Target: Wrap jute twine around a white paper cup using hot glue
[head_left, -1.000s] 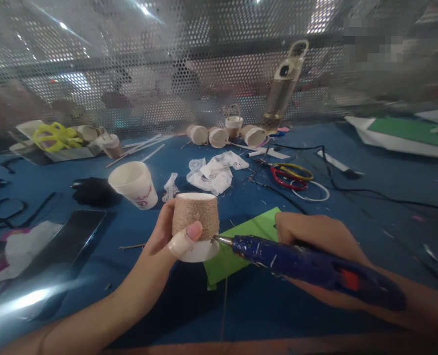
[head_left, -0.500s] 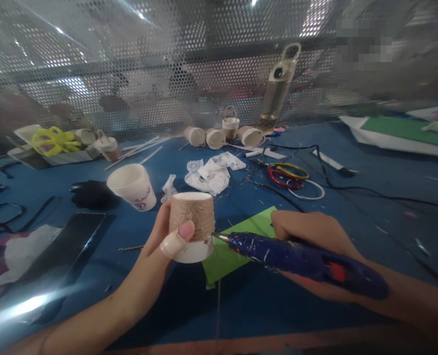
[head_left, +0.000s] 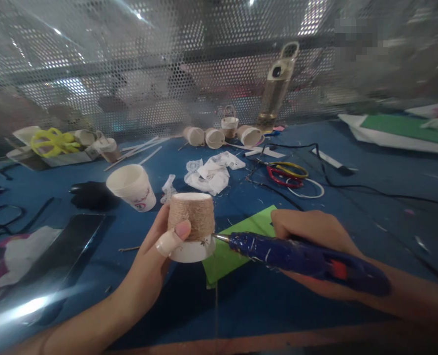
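Left hand (head_left: 169,239): I am gripping a twine-wrapped cup (head_left: 192,219) toward the surface's (head_left: 252,310) near edge. Right hand (head_left: 315,234): I am gripping a blue glue gun (head_left: 296,257), nozzle (head_left: 221,237) facing the cup.

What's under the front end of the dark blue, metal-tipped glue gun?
A bright green paper sheet shows there, on the blue tabletop. The glue gun and right hand cover part of the sheet; what lies behind them cannot be seen.
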A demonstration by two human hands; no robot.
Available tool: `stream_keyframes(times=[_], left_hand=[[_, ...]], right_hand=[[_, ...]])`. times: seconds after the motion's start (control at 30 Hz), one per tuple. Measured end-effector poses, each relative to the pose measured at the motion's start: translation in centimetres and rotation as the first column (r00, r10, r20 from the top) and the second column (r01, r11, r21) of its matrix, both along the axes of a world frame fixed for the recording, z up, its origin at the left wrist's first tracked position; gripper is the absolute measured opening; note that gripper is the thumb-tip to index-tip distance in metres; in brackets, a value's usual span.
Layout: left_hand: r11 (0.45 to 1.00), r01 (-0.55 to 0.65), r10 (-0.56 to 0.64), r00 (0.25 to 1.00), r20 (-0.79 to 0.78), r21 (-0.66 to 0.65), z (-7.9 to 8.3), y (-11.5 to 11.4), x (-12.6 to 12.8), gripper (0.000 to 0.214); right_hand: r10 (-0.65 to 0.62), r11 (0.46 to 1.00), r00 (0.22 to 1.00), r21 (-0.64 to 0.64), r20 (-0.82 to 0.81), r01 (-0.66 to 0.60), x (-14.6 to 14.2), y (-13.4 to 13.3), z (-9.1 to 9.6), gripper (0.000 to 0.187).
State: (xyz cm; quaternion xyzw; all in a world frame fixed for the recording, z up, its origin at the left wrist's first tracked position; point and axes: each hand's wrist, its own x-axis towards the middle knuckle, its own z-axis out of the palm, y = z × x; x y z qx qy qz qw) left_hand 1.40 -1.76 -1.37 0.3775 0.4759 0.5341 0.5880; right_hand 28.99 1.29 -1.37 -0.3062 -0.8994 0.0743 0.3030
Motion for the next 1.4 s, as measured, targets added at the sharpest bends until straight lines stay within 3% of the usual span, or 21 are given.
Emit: stream_keyframes(times=[0.33,0.5,1.27,1.4], left_hand=[[1.000,0.001,-0.001,0.998,0.069,0.003,-0.06,0.10,0.10,0.054],[0.998,-0.059,0.060,0.989,0.133,-0.007,0.13,0.08,0.17,0.039],[1.000,0.012,-0.012,0.998,0.057,-0.002,0.36,0.27,-0.09,0.058],[1.000,-0.005,0.006,0.998,0.057,-0.017,0.35,0.02,-0.18,0.052]], right_hand=[[-0.005,1.000,1.000,0.028,0.005,0.005,0.08,-0.06,-0.08,0.025],[-0.015,1.000,1.000,0.025,-0.016,0.015,0.02,0.04,-0.28,0.027],[0.014,1.000,0.999,-0.007,-0.048,-0.015,-0.12,0.18,-0.14,0.026],[0.016,1.000,0.999,-0.015,-0.047,-0.017,-0.12,0.28,-0.14,0.028]])
